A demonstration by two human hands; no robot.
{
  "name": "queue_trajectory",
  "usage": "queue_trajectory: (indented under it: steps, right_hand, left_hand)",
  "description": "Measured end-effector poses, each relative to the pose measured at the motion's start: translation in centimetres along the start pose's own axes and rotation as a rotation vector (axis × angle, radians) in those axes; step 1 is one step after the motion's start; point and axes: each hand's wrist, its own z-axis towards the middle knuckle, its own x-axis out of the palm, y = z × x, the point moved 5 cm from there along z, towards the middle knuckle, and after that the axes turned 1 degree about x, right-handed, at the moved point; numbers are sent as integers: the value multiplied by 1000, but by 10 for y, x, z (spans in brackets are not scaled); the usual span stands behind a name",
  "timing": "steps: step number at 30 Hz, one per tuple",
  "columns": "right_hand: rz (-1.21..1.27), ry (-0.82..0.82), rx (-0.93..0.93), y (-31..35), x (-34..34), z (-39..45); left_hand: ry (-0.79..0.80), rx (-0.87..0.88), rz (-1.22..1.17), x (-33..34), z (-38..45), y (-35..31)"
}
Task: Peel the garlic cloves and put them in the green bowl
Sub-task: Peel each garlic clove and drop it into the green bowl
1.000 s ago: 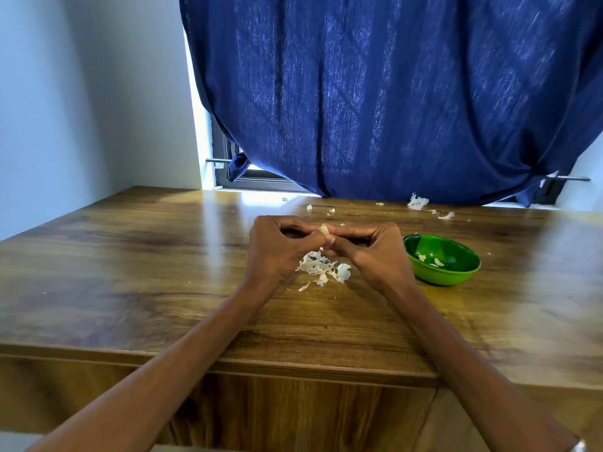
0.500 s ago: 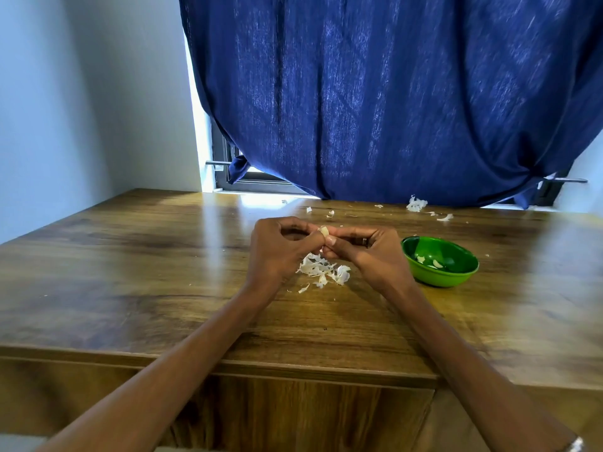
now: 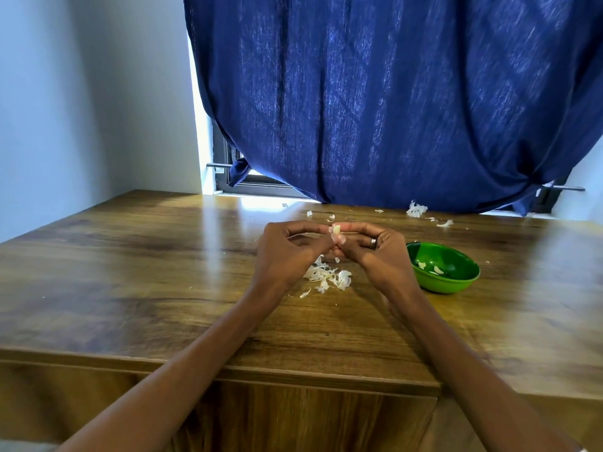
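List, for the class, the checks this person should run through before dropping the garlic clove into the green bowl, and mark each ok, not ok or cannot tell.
1. Clove held securely: ok. The garlic clove is pinched between the fingertips of the left hand and the right hand.
2. Clove fully peeled: cannot tell; too small and partly hidden by fingers.
3. Bowl within reach: ok. The green bowl stands just right of the right hand.
4. Bowl has room: ok; only a few peeled cloves lie inside.
5. Peels kept out of the bowl: ok. The peel pile lies on the wooden table below the hands.
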Motion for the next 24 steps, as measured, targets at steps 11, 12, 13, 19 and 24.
queue_trajectory:
  steps: [11, 12, 13, 19, 24]
  right_hand:
    - [-52, -6, -10, 0, 0, -1]
    - [-70, -2, -18, 0, 0, -1]
    - [-90, 3, -34, 0, 1, -2]
    - [-162, 8, -117, 3, 3, -5]
    - [-273, -31, -109, -2, 1, -2]
  left_hand:
    - [-39, 84, 139, -2, 1, -4]
    - [-44, 108, 161, -2, 0, -5]
    - [-45, 131, 179, -2, -1, -6]
    - [-15, 193, 193, 0, -6, -10]
    - [24, 182, 259, 1, -3, -6]
